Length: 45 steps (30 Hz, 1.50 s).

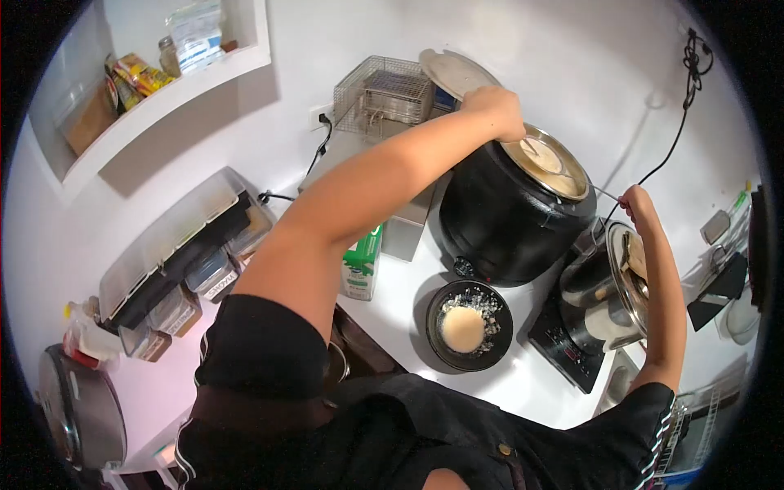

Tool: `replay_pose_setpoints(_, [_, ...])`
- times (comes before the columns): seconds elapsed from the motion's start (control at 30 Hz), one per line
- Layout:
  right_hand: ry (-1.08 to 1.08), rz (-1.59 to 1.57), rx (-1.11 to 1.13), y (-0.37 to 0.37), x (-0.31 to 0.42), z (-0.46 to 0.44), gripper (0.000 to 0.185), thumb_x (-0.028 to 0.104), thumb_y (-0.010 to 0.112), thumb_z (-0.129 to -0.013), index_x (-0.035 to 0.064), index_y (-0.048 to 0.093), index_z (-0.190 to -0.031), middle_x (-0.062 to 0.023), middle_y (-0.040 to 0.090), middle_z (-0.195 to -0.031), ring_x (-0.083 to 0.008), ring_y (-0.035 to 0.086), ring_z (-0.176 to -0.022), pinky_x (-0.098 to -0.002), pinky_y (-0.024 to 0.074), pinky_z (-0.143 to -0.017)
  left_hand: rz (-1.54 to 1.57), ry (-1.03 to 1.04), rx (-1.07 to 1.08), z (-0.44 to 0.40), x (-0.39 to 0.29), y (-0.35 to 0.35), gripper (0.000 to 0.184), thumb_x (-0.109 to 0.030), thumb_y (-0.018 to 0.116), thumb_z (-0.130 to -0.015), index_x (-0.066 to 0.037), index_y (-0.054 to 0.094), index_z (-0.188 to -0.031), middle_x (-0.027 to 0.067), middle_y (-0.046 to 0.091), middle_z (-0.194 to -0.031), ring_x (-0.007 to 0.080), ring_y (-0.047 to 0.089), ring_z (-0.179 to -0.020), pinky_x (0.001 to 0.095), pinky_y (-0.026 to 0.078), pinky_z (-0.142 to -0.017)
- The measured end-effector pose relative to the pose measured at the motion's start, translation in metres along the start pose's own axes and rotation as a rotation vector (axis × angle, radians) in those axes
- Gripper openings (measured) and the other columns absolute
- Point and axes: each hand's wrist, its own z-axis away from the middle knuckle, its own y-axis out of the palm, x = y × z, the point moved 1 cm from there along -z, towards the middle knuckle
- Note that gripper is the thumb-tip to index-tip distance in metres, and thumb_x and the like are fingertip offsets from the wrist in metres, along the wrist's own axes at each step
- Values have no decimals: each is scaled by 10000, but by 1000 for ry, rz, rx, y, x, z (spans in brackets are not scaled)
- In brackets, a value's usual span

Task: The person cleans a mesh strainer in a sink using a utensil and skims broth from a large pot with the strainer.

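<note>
My left hand (pixel 494 112) is closed above the far left rim of a black soup kettle (pixel 514 216). A thin tool (pixel 529 148) reaches down from it, its kind hard to make out. Cream-coloured liquid lies inside the kettle. Off to the right, my right hand (pixel 637 202) pinches the end of a thin metal handle (pixel 605 193). That handle runs to a round strainer or ladle (pixel 542 155) at the kettle's mouth, with creamy liquid in it. In front of the kettle stands a black bowl (pixel 430 331) holding white crumbly bits and a pale creamy pool.
A steel pot (pixel 584 286) stands on a black induction cooker (pixel 565 349) under my right arm. A green carton (pixel 360 265) is beside my left forearm. The kettle's lid (pixel 459 73) leans behind, near a wire basket (pixel 371 86). A black cord (pixel 674 151) hangs down the wall.
</note>
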Motion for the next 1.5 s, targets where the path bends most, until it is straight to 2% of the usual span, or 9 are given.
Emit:
replay_pose_setpoints(0.23, [89, -15, -87, 2, -3, -4, 219, 174, 520, -667, 55, 441, -500, -15, 347, -442, -125, 292, -398, -278, 204, -404, 34, -35, -35, 2, -1, 2, 291, -254, 524, -662, -28, 636, -807, 169, 609, -847, 310, 580, -818, 388, 462, -718])
replay_pose_setpoints(0.47, [-125, 40, -83, -3, -14, -10, 203, 165, 478, -647, 31, 474, -495, -36, 371, -441, -150, 329, -401, -318, 246, -402, -58, 87, -8, -16, 11, 16, 289, -296, 512, -699, -51, 639, -785, 164, 608, -779, 307, 586, -733, 400, 457, -671])
replay_pose_setpoints(0.8, [1, 24, -76, -2, 1, 6, 181, 140, 513, -606, 8, 476, -488, -74, 405, -458, -176, 363, -430, -328, 249, -418, -87, 32, -4, -21, 12, 16, 284, -312, 510, -768, -64, 646, -743, 154, 602, -723, 305, 571, -689, 397, 438, -631])
replay_pose_setpoints(0.93, [-5, 48, -62, -4, 7, 5, 198, 159, 519, -621, 11, 476, -496, -78, 422, -477, -174, 385, -462, -323, 257, -434, -14, 210, 28, -24, 12, 20, 289, -319, 515, -766, -63, 646, -744, 155, 599, -712, 312, 569, -691, 390, 440, -623])
replay_pose_setpoints(1.07, [11, 30, -37, -1, 10, 5, 185, 159, 519, -624, 20, 490, -505, -66, 420, -481, -167, 370, -462, -314, 254, -436, -23, 42, -52, -25, 12, 22, 288, -319, 520, -754, -61, 645, -727, 159, 597, -703, 317, 567, -690, 392, 441, -626])
replay_pose_setpoints(1.13, [30, -15, -53, -1, 15, 10, 179, 158, 519, -622, 21, 495, -509, -64, 419, -479, -166, 363, -457, -312, 254, -434, -38, 38, 37, -22, 7, 17, 276, -230, 525, -665, -33, 630, -828, 158, 609, -877, 303, 576, -840, 376, 459, -714])
replay_pose_setpoints(1.33, [2, -3, -41, -1, 17, 11, 164, 153, 514, -615, 24, 501, -514, -65, 425, -488, -161, 363, -456, -309, 259, -434, 2, 50, 36, -16, 4, 14, 275, -221, 534, -666, -35, 629, -844, 161, 605, -895, 302, 574, -857, 378, 460, -721])
replay_pose_setpoints(1.4, [15, -1, -70, 1, 16, 10, 172, 154, 493, -672, 25, 497, -557, -25, 343, -453, -128, 253, -402, -287, 180, -387, 1, 0, 29, -17, 6, 13, 277, -225, 533, -669, -38, 629, -849, 159, 606, -896, 302, 574, -857, 378, 459, -723])
replay_pose_setpoints(1.5, [34, -9, -59, -1, 14, 9, 156, 152, 506, -616, 28, 501, -521, -66, 425, -498, -159, 363, -464, -307, 260, -430, -24, 1, 37, -15, 8, 13, 275, -233, 528, -676, -46, 631, -850, 155, 606, -898, 303, 574, -854, 379, 459, -722])
